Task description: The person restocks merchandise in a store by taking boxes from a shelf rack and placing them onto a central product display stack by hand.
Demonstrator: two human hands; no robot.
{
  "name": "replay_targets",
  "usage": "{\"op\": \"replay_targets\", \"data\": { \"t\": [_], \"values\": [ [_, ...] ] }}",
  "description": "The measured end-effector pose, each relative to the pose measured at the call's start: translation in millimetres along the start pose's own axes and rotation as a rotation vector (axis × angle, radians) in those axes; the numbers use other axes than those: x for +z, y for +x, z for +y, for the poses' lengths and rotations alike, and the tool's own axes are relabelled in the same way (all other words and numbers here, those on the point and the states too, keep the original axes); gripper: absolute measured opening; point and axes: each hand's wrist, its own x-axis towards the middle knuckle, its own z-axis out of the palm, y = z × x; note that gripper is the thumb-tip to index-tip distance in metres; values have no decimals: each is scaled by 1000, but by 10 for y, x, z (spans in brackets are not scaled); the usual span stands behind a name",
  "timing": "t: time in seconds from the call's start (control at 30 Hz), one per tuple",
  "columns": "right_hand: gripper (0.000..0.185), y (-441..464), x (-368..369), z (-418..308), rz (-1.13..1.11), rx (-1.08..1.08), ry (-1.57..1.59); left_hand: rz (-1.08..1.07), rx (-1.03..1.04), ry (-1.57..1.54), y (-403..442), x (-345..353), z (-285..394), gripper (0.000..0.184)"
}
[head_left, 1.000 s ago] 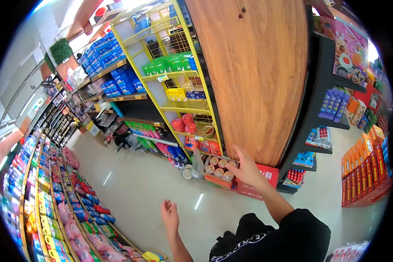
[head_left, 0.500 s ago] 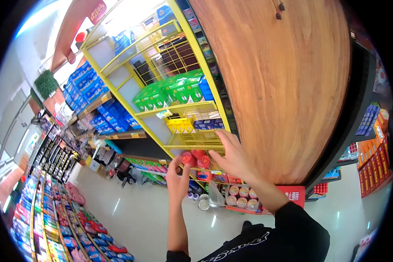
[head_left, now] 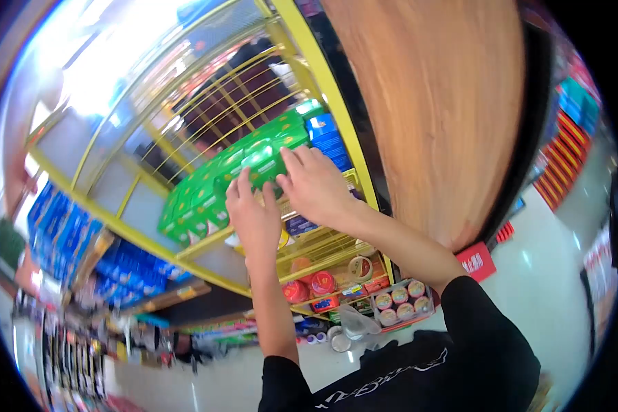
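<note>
Green boxes (head_left: 213, 185) stand in a packed row on a shelf of the yellow wire rack (head_left: 353, 130). My left hand (head_left: 254, 213) is at the front of the row, fingers apart and raised against the box fronts. Just right of it, my right hand (head_left: 316, 182) reaches to the boxes at the right part of the row, its fingers spread. Neither hand is wrapped round a box; whether the fingertips touch is hard to tell. Blue boxes (head_left: 329, 141) stand at the row's right end.
A wooden panel (head_left: 432, 110) rises right of the rack. Lower down are red round containers (head_left: 323, 282) and a tray of lidded tubs (head_left: 405, 310). Blue packages (head_left: 69, 233) fill shelves at the left. A red sign (head_left: 477, 262) is near the floor.
The view has moved closer to the rack. Both hands have risen from in front of the lower shelves to the green boxes.
</note>
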Motion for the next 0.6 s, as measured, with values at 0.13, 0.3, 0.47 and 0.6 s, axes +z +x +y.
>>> {"op": "replay_targets", "data": {
  "t": [0.13,0.3,0.47,0.6],
  "values": [
    [47,28,109,-180,-11,56,-133,-71,49,-130,-37,-30,-122,51],
    [47,-123,483,-178,233,55,-53,-70,66,-255,-138,-72,-130,56],
    [48,-207,329,-402,294,26,180,145,149,-434,-260,-55,-89,72],
    [50,-347,-114,-633,460,-137,248,311,214,-663,-440,-149,215,88]
  ]
}}
